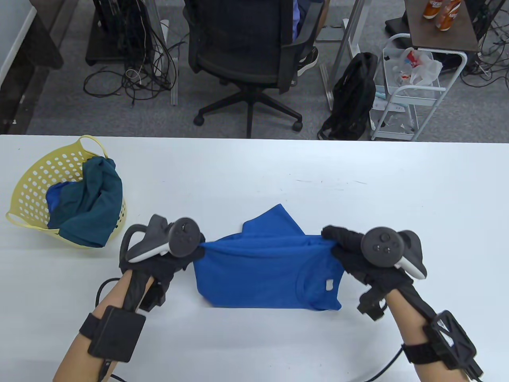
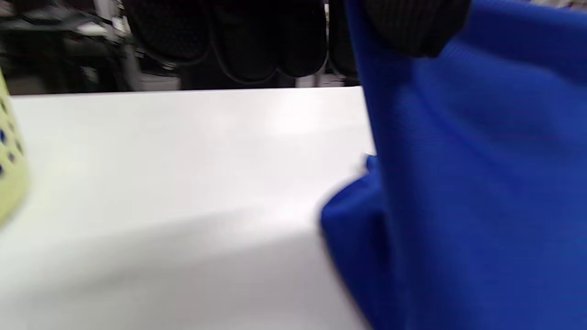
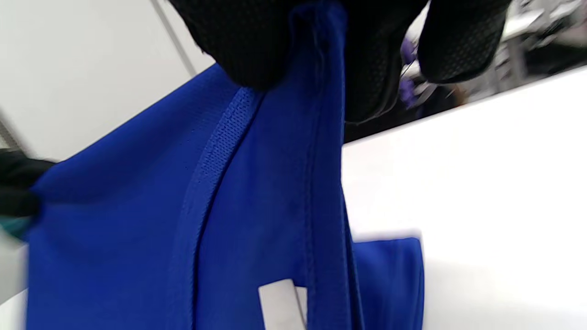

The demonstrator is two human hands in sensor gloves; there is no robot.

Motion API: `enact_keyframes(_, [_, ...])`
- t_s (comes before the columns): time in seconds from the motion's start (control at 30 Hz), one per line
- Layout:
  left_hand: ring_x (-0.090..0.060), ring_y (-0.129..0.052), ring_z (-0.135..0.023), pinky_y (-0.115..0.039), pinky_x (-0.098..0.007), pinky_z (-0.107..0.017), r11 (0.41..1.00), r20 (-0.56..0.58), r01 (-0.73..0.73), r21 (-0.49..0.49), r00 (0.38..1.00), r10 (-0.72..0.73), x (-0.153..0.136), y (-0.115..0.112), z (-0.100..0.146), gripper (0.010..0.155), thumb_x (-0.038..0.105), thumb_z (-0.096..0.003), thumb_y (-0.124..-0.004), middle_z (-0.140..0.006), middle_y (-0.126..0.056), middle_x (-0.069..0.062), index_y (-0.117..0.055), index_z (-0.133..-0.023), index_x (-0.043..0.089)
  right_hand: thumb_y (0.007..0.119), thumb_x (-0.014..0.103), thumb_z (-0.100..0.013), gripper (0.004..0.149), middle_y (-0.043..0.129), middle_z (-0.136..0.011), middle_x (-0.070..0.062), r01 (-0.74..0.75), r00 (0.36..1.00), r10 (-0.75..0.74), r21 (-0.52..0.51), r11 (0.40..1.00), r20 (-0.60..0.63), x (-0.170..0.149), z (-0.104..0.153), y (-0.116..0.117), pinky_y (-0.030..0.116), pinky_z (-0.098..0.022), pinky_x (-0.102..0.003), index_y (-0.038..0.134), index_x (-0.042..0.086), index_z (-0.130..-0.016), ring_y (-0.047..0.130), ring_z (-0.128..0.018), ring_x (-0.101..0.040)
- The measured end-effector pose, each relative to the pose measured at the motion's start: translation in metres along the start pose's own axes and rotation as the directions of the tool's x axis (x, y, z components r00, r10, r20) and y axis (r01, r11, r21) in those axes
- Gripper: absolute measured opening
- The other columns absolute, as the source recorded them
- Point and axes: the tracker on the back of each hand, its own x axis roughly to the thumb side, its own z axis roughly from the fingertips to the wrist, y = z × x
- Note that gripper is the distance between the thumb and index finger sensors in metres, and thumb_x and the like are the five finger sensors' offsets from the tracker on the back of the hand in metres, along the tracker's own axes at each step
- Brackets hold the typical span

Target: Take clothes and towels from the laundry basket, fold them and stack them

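Nearest the camera, the left hand (image 1: 167, 254) and right hand (image 1: 358, 254) each pinched one end of a raised fold edge of the blue shirt (image 1: 270, 274), which lay on the near-centre of the table (image 1: 278, 171) with its collar and white label (image 1: 329, 285) at the right. To fold cleanly, both hands probably needed to keep that edge taut and level and lay it straight, corners matched. The laundry basket (image 1: 35, 175) at the far left held a teal garment (image 1: 95, 199) and more blue cloth.

Bare tabletop (image 1: 358, 179) lies open beyond and right of the blue shirt (image 1: 270, 270); on the left, the yellow basket (image 1: 28, 179) (heaped with teal cloth (image 1: 95, 199)) blocks the way.
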Motion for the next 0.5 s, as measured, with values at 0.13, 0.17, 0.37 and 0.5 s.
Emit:
enact_keyframes(0.13, [-0.041,-0.061,-0.113,-0.062,-0.061,-0.078,1.000,-0.216,0.010,-0.013,0.976,-0.013,0.002,0.000,-0.055,0.086,0.055,-0.0514,-0.073,-0.129,-0.039,-0.018,-0.033,-0.122,0.026,0.076,0.029,-0.060,0.076,0.047,-0.114,-0.033,-0.118,0.955,0.120,0.023,0.993,-0.273,-0.003,-0.024,0.017,0.053,-0.066,-0.075,0.035,0.005,-0.118,0.056,-0.096,-0.060])
enact_keyframes(0.17, [-0.041,-0.062,-0.113,-0.062,-0.061,-0.078,1.000,-0.213,-0.010,0.019,0.977,0.014,0.007,-0.004,-0.064,0.086,0.055,-0.0509,-0.074,-0.129,-0.041,-0.018,-0.034,-0.122,0.026,0.075,0.035,-0.061,0.080,0.043,-0.115,-0.036,-0.144,0.937,0.158,0.068,0.987,-0.312,-0.002,-0.021,0.023,0.054,-0.066,-0.075,0.031,0.001,-0.119,0.054,-0.097,-0.063])
enact_keyframes(0.37, [-0.041,-0.053,-0.117,-0.057,-0.060,-0.080,0.994,-0.086,-0.067,-0.086,0.995,0.059,0.067,-0.042,-0.134,0.090,0.053,-0.0498,-0.077,-0.130,-0.034,-0.016,-0.029,-0.122,0.026,0.067,0.060,-0.061,0.112,0.030,-0.109,-0.056,-0.037,0.761,0.335,0.478,0.877,-0.556,-0.012,0.014,0.097,0.061,-0.060,-0.078,0.015,-0.024,-0.114,0.054,-0.090,-0.074])
enact_keyframes(0.5, [-0.040,-0.047,-0.119,-0.056,-0.064,-0.080,0.985,-0.048,-0.040,-0.167,0.998,0.032,0.111,-0.066,-0.171,0.104,0.050,-0.0453,-0.083,-0.130,-0.025,-0.014,-0.015,-0.120,0.025,0.078,0.052,-0.053,0.115,0.035,-0.105,-0.056,-0.103,0.691,0.349,0.392,0.914,-0.633,-0.014,0.022,0.126,0.066,-0.058,-0.073,0.017,-0.027,-0.111,0.055,-0.086,-0.070])
